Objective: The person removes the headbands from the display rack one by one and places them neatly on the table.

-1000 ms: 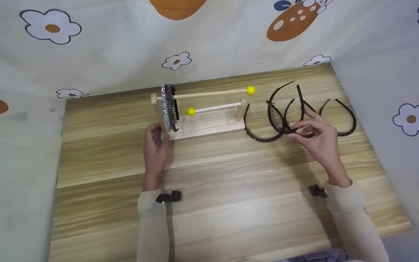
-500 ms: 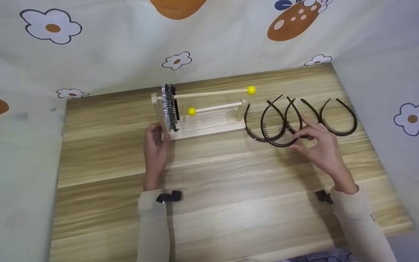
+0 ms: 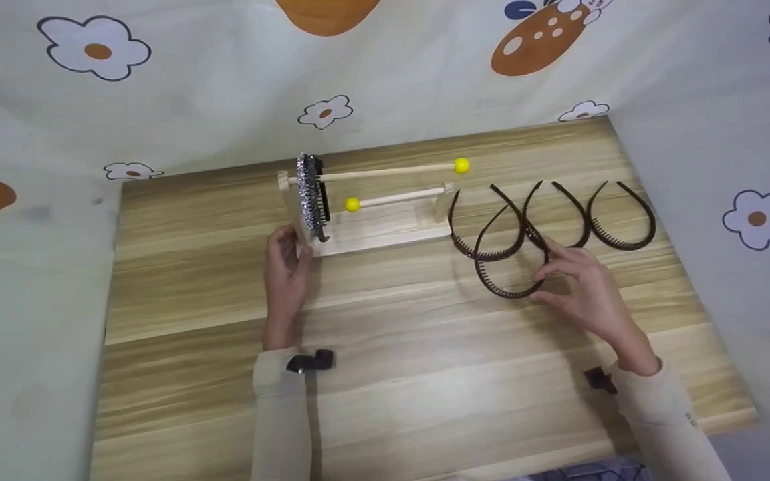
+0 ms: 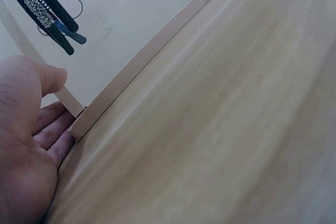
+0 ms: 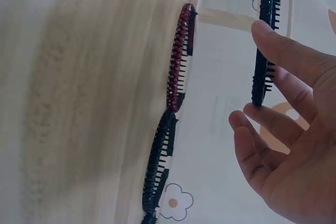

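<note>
My left hand (image 3: pixel 286 270) holds the left end of a pale wooden stand (image 3: pixel 385 234), thumb in front and fingers behind its upright, as the left wrist view (image 4: pixel 31 114) shows. Silver-glitter and black headbands (image 3: pixel 307 194) hang on the stand's upper rod beside that upright. Between thumb and fingertips, my right hand (image 3: pixel 582 290) pinches a black toothed headband (image 5: pixel 265 11) by its side, above the table. Nearby lie a headband with dark red beads (image 5: pixel 180 59), a second dark headband (image 3: pixel 585 230) and a third dark one (image 3: pixel 625 246).
The stand's upper rod (image 3: pixel 392 172) ends in a yellow ball (image 3: pixel 462 165). A shorter rod (image 3: pixel 405 197) with another yellow ball (image 3: pixel 352 204) points left from the right upright. Patterned cloth (image 3: pixel 224 87) rises behind the wood-grain table (image 3: pixel 425 374).
My right hand has drawn the pinched headband toward me, away from those lying on the table, and the headband has changed its tilt. The left hand and the stand stay put.
</note>
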Demonstrator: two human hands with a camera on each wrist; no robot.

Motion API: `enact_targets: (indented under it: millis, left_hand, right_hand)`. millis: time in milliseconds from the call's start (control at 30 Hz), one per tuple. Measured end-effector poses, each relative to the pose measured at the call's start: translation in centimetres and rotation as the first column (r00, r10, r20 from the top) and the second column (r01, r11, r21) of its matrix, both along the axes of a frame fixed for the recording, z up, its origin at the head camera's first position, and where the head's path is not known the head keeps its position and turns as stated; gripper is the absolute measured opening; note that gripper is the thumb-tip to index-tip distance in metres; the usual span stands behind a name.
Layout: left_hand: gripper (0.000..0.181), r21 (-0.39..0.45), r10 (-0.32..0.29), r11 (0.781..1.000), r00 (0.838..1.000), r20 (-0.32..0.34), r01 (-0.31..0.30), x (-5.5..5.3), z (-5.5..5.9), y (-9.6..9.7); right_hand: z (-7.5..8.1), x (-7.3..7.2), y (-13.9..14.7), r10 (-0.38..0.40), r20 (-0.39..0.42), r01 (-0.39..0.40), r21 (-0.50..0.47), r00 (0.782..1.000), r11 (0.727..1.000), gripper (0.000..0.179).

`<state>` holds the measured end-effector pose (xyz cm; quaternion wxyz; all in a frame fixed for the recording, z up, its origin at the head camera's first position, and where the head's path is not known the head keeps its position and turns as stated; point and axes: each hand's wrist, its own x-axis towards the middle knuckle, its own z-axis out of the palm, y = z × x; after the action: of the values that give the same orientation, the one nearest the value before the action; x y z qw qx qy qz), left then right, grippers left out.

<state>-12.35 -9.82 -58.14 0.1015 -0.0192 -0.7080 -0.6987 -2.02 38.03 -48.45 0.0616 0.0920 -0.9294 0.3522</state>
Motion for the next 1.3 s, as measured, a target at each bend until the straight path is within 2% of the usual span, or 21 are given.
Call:
enact_targets:
  millis: [333,600,933,1200,1300]
  left_hand:
    - [0.047,-0.005,0.015,1.0,0.999,0.049,-0.015,0.1,0.3,0.1]
    - [0.046,0.006,0.005,1.0,0.999,0.037,-0.005,0.1,0.1,0.0]
    - [0.047,-0.01,0.007,1.0,0.998,0.067,-0.007,0.3,0.3,0.0]
    - [0.046,0.005,0.002,1.0,1.0,0.017,-0.002,0.1,0.1,0.0]
    - [0.046,0.004,0.003,1.0,1.0,0.02,-0.003,0.1,0.1,0.0]
  right_hand:
    - [-1.2,1.5,-0.4,0.065,0.02,-0.066,0.038,0.998,0.997,0.039]
    - [-1.9,2.5,-0.4,0.082,0.088,-0.089,0.081,0.993,0.993,0.038]
    - [-2.2,3.3,-0.2,0.114,0.13,-0.128,0.102,0.985,0.987,0.037]
    - [-2.4,3.2,-0.3,0.134,0.127,-0.149,0.117,0.983,0.982,0.038]
    - [-2.5,3.2,-0.4,0.136,0.128,-0.152,0.127,0.982,0.98,0.039]
